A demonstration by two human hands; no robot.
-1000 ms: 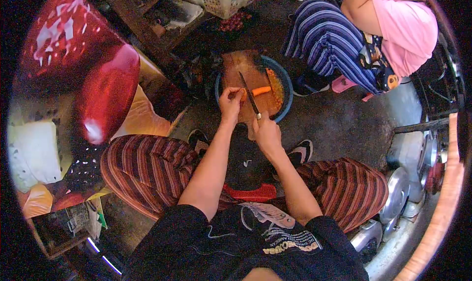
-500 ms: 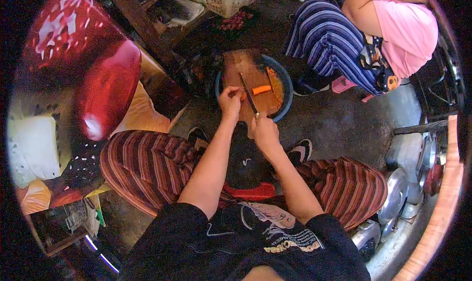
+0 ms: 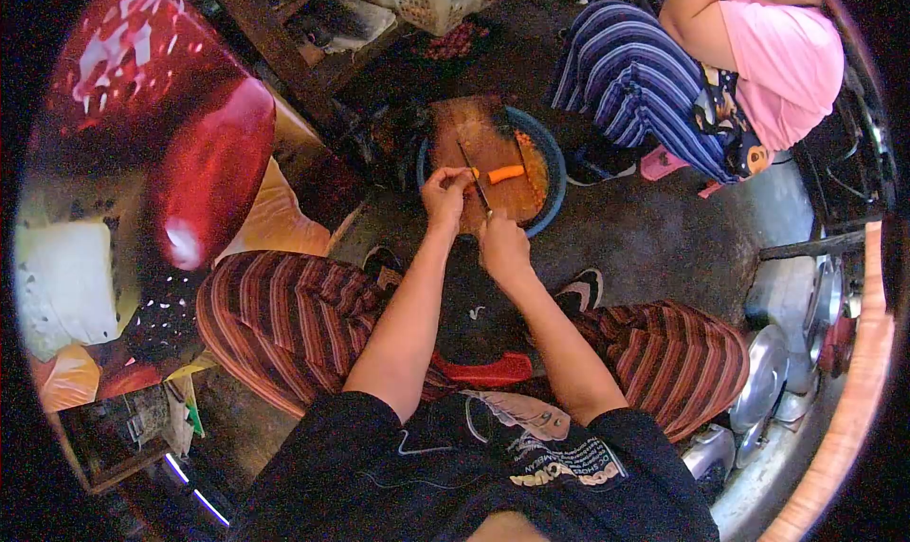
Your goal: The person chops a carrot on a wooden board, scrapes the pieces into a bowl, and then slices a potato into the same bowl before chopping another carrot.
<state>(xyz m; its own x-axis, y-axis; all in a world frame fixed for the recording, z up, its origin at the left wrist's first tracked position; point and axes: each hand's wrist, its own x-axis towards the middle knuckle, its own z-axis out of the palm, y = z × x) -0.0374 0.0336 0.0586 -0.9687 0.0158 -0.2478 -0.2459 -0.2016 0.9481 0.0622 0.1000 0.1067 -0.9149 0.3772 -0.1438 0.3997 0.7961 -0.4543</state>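
Note:
My right hand (image 3: 504, 248) is wrapped round the handle of a knife (image 3: 483, 199), its blade pointing away from me over a wooden cutting board (image 3: 464, 125). To its left, my left hand (image 3: 444, 196) is closed with its fingertips on a small orange carrot piece beside the blade, mostly hidden by the fingers. A larger carrot piece (image 3: 505, 173) lies on the board just right of the knife. The board rests across a blue basin (image 3: 553, 210). Small chopped carrot bits (image 3: 536, 174) gather in the basin along the board's right side.
Someone in a pink top (image 3: 782, 73) and striped trousers sits at the upper right. A white plastic basket (image 3: 441, 0) stands at the back, with small reddish items (image 3: 457, 41) below it. Metal pots and lids (image 3: 761, 376) line the right side. A red stool edge (image 3: 488, 367) shows beneath me.
The knife has shifted slightly left and its blade is turned a little. My right hand has moved slightly left and toward the board. The larger carrot piece has hardly moved.

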